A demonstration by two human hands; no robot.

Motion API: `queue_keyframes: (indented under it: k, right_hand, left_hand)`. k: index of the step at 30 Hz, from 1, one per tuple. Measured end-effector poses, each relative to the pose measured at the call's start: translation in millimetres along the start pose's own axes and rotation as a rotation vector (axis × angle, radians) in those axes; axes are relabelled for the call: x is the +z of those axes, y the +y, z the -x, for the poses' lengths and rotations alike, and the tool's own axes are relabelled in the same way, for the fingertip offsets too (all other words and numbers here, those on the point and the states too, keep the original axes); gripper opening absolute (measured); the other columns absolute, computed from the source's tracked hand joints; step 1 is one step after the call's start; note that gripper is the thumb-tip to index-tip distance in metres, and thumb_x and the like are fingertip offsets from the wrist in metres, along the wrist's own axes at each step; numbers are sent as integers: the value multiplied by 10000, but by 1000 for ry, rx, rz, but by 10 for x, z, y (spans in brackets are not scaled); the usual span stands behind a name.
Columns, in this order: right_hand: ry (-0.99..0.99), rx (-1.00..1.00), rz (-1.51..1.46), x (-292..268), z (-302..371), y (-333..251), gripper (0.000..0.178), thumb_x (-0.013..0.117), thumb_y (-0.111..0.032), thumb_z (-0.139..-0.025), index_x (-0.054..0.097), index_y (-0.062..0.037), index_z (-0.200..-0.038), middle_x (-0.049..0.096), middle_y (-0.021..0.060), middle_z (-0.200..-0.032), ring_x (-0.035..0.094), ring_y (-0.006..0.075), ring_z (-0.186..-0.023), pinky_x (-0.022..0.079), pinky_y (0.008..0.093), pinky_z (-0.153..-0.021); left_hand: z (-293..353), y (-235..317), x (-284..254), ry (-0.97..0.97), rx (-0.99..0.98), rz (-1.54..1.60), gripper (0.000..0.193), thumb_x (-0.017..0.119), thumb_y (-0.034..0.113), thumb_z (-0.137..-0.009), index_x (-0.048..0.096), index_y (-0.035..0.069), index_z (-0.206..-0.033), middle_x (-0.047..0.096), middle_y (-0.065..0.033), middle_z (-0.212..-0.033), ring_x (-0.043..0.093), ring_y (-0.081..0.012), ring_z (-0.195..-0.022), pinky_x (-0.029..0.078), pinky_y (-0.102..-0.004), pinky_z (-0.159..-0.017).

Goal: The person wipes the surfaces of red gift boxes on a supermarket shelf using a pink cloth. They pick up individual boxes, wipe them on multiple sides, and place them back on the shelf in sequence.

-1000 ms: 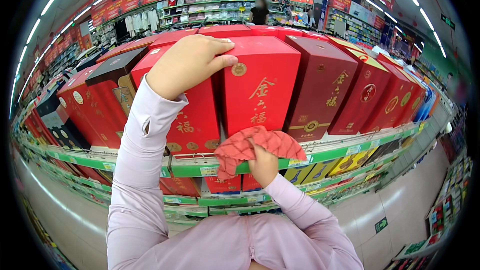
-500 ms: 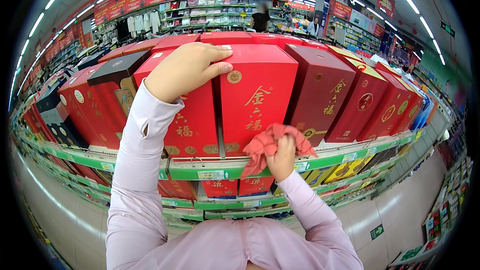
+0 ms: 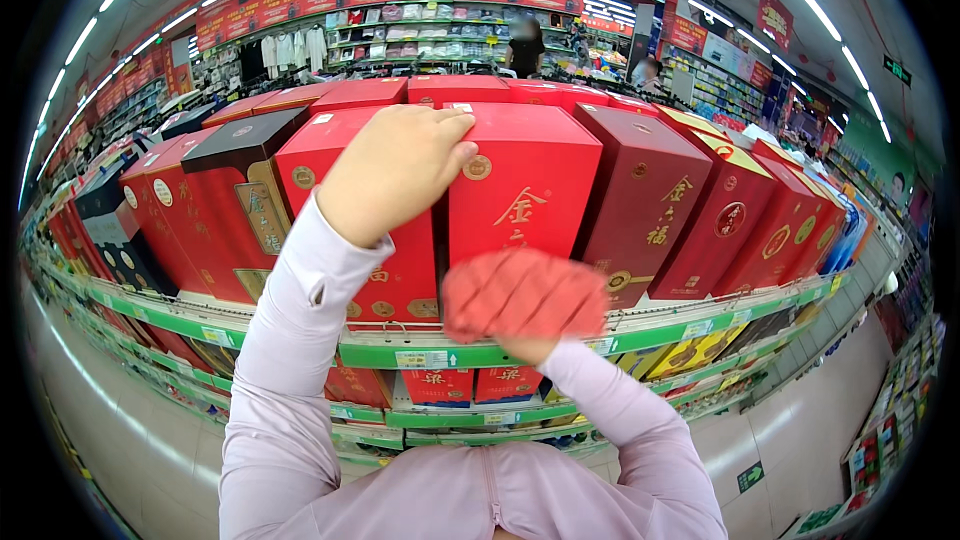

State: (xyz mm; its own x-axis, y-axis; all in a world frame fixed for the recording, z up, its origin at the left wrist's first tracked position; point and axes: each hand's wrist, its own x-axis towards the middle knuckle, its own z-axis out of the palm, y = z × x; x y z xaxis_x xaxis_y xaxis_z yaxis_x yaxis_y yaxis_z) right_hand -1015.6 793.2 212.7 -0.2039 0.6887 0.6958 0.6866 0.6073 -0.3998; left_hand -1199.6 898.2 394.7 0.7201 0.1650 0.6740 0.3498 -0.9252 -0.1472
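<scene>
A tall red gift box (image 3: pixel 545 155) with gold lettering stands upright in the middle of the shelf's front row. My left hand (image 3: pixel 405 165) grips its top left corner, fingers over the upper edge and thumb against the front. In my right hand (image 3: pixel 528 348) is a red checked cloth (image 3: pixel 525 295), smeared by motion, in front of the box's lower part. The cloth hides most of that hand's fingers. Left of the gripped box is another red box (image 3: pixel 405 250), partly behind my left forearm. A maroon box (image 3: pixel 640 200) stands on its right.
Green price rails (image 3: pixel 375 354) edge the shelf, with wire hooks above. More boxes, including a black-topped one (image 3: pixel 245 145), fill the row on both sides. Lower shelves hold red boxes (image 3: pixel 438 385) and yellow packages (image 3: pixel 690 345). Beyond the shelf stands a person (image 3: pixel 524 48).
My right hand has swung the cloth left, across the front of the box's lower part. My left hand keeps its hold on the box's corner. The view has shifted slightly.
</scene>
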Motion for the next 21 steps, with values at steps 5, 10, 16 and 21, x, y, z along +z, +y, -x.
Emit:
queue_keyframes:
  k: [5,10,16,21]
  right_hand:
    - [-420,267,479,-358,-319,-399,340,621,-289,-911,640,-153,-1222,619,83,-1187,592,192,-1162,469,296,-976]
    - [343,29,290,-348,-162,154,574,648,-182,-836,567,-127,-1402,619,164,-1235,571,296,-1236,463,364,-1005]
    - [-198,-137,719,349,251,340,612,687,-238,-811,587,-163,-1409,543,212,-1413,512,353,-1308,386,530,-1076]
    - [-160,77,198,-175,-321,60,327,560,-258,-971,655,-100,-1240,630,158,-1288,559,361,-1239,438,471,-1051]
  left_hand:
    - [160,326,285,369,46,-165,333,648,90,-870,645,35,-1198,679,-103,-1196,618,-283,-1175,391,-493,-1125]
    - [117,375,668,543,27,-152,489,665,138,-816,595,54,-1292,630,-106,-1262,575,-287,-1204,353,-475,-1125]
    - [135,396,661,512,5,-45,503,612,153,-785,587,37,-1274,621,-135,-1264,549,-320,-1217,337,-473,-1119]
    - [144,489,652,541,-26,-8,487,605,148,-791,583,9,-1257,621,-160,-1254,539,-352,-1225,353,-489,-1107]
